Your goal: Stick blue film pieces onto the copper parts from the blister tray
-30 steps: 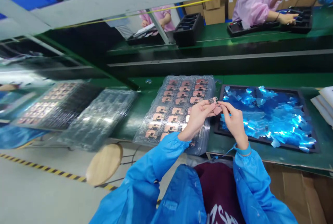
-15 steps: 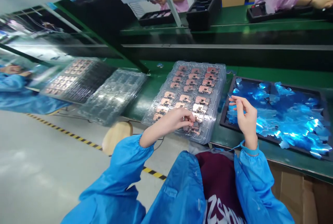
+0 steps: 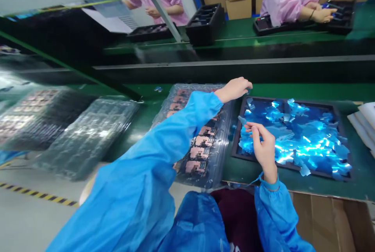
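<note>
My left hand [image 3: 236, 88] reaches across the tray, palm down, over its far right corner. Its fingers are curled together and their tips point down; what they hold, if anything, is hidden. Beneath that arm lies a clear plastic tray [image 3: 224, 154] with rows of copper-coloured circuit boards [image 3: 199, 152], partly covered by my sleeve. My right hand [image 3: 263, 144] is closed in a pinch on a small piece of blue film [image 3: 242, 120], at the left edge of a black tray [image 3: 236, 148]. Loose blue film pieces [image 3: 310, 148] are heaped in that tray.
To the left stand a stack of clear trays [image 3: 90, 134] and a further stack with boards [image 3: 35, 107]. A green post [image 3: 117, 88] slants behind them. Across the bench, people in pink work near black boxes [image 3: 205, 21]. White sheets [image 3: 366, 123] lie far right.
My left hand has gone from the tray's near boards to its far right corner. The right hand now shows a blue film piece in its pinch. The view has shifted right.
</note>
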Motion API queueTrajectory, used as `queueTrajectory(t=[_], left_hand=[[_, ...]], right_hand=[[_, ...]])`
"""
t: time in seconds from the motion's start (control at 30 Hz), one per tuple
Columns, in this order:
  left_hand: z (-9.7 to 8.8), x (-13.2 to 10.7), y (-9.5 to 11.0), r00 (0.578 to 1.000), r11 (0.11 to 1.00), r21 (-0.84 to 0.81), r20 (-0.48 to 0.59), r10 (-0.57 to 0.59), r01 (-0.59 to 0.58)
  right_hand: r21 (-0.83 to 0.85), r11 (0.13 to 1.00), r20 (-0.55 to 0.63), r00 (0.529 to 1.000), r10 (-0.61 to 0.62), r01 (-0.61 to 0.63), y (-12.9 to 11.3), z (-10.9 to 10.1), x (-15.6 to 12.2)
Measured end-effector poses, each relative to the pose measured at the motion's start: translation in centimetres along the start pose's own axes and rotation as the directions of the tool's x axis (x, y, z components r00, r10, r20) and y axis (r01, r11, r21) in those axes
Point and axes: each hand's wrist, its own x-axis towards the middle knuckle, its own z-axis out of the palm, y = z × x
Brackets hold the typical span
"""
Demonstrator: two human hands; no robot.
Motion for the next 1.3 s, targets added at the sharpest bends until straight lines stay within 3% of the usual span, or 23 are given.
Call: queueTrajectory(t=[0.07, 0.17, 0.27, 0.37, 0.43, 0.5, 0.6, 0.67, 0.77, 0.83, 0.93, 1.0, 1.13, 1.3], left_hand=[[1.5, 4.7, -0.6, 0.987, 0.996, 0.001, 0.133, -0.088, 0.089], [3.0, 8.3, -1.3, 0.969, 0.987, -0.016, 0.193, -0.152, 0.158], [3.2, 9.5, -1.9, 0.963, 0.977, -0.066, 0.193, -0.189, 0.205], [1.7, 9.0, -1.9, 0.973, 0.965, -0.143, 0.107, -0.204, 0.218], [0.3, 7.3, -1.2, 0.978, 0.957, -0.203, 0.021, -0.209, 0.209], [-1.1, 4.0, 0.2, 0.985, 0.91, -0.39, -0.042, -0.17, 0.141], [-2.3, -2.7, 3.4, 0.996, 0.726, -0.688, -0.071, -0.056, -0.008], [-2.4, -7.3, 5.7, 0.998, 0.693, -0.721, -0.053, -0.025, -0.021], [-1.3, -12.5, 8.1, 0.996, 0.673, -0.74, -0.048, -0.07, 0.012], [-0.2, -14.7, 8.8, 0.991, 0.567, -0.821, -0.01, -0.131, 0.066], [1.4, -16.9, 9.2, 0.973, 0.323, -0.935, 0.078, -0.219, 0.148], [2.2, -17.7, 9.5, 0.953, 0.241, -0.959, 0.072, -0.293, 0.146], [3.4, -18.6, 10.5, 0.899, 0.237, -0.968, -0.036, -0.436, 0.076], [4.4, -18.9, 11.2, 0.856, 0.227, -0.973, -0.091, -0.509, 0.032]], right_hand=[[-0.016, 1.0, 0.013, 1.0, -0.01, 0.011, -0.2, -0.1, -0.1], [-0.052, 0.998, 0.007, 0.999, -0.036, 0.036, -0.4, -0.3, -0.2], [-0.066, 0.996, 0.005, 0.998, -0.058, 0.058, -0.2, -0.7, -0.2], [-0.059, 0.996, -0.033, 0.998, -0.062, 0.06, 0.2, -1.2, 0.1], [-0.038, 0.999, -0.098, 0.994, -0.043, 0.039, 0.5, -1.4, 0.4], [0.006, 1.0, -0.179, 0.984, -0.003, 0.004, 0.4, -1.4, 0.8], [0.096, 0.995, -0.262, 0.964, 0.038, -0.013, -0.3, -1.0, 1.4], [0.146, 0.989, -0.266, 0.963, 0.04, -0.001, -0.9, -0.6, 1.8], [0.182, 0.983, -0.2, 0.979, 0.047, -0.01, -1.7, -0.1, 1.8], [0.199, 0.979, -0.143, 0.988, 0.063, -0.034, -1.9, 0.1, 1.6], [0.227, 0.973, -0.161, 0.984, 0.073, -0.035, -2.0, 0.3, 1.1], [0.222, 0.975, -0.21, 0.976, 0.062, -0.015, -2.0, 0.7, 0.9], [0.177, 0.984, -0.238, 0.969, 0.063, -0.021, -2.3, 1.4, 0.6], [0.098, 0.995, -0.207, 0.978, 0.006, 0.014, -2.6, 1.2, 0.2]])
